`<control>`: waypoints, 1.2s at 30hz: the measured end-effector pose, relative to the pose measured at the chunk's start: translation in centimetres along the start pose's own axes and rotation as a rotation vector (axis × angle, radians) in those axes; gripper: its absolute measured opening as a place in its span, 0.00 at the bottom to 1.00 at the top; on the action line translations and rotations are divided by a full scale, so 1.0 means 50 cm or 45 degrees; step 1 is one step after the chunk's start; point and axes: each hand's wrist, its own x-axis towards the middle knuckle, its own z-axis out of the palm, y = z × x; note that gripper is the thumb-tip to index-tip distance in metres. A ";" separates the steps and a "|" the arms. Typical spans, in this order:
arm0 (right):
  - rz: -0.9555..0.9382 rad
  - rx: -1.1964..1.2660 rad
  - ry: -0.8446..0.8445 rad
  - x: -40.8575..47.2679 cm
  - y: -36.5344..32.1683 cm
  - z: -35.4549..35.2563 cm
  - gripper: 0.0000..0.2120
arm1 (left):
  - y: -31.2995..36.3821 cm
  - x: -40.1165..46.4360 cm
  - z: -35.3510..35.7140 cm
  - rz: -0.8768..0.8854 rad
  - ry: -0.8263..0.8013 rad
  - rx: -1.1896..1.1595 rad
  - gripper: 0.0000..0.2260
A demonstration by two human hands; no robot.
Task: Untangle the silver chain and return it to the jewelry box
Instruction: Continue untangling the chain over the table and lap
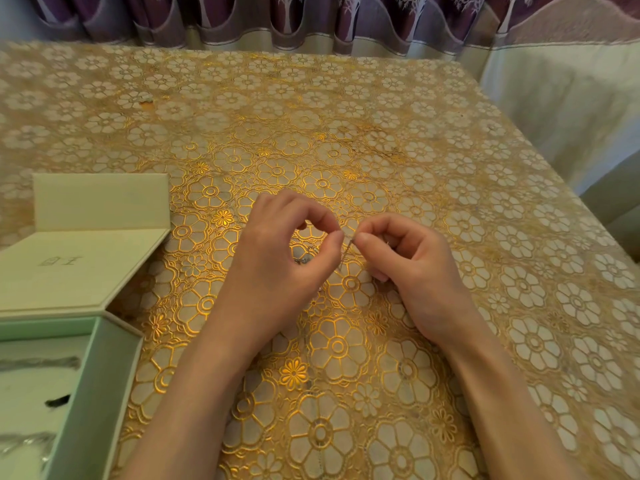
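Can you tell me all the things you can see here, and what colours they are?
silver chain: one, silver, thin, pinched between both hands above the table middle.
jewelry box: one, pale green, open, at the table's left edge.
box lid: one, cream inside, folded back behind the box.
tablecloth: one, gold with flower pattern, covering the table.
curtains: purple with white trees, along the back.
left hand: one, pinching the chain.
right hand: one, pinching the chain.
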 end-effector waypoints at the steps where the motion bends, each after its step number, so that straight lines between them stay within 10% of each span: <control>1: 0.001 0.003 0.005 0.000 0.000 0.000 0.04 | 0.000 0.000 -0.001 0.003 -0.003 -0.007 0.03; 36: -0.011 -0.170 -0.034 -0.004 0.006 0.014 0.03 | 0.002 -0.004 0.010 -0.069 -0.064 -0.075 0.05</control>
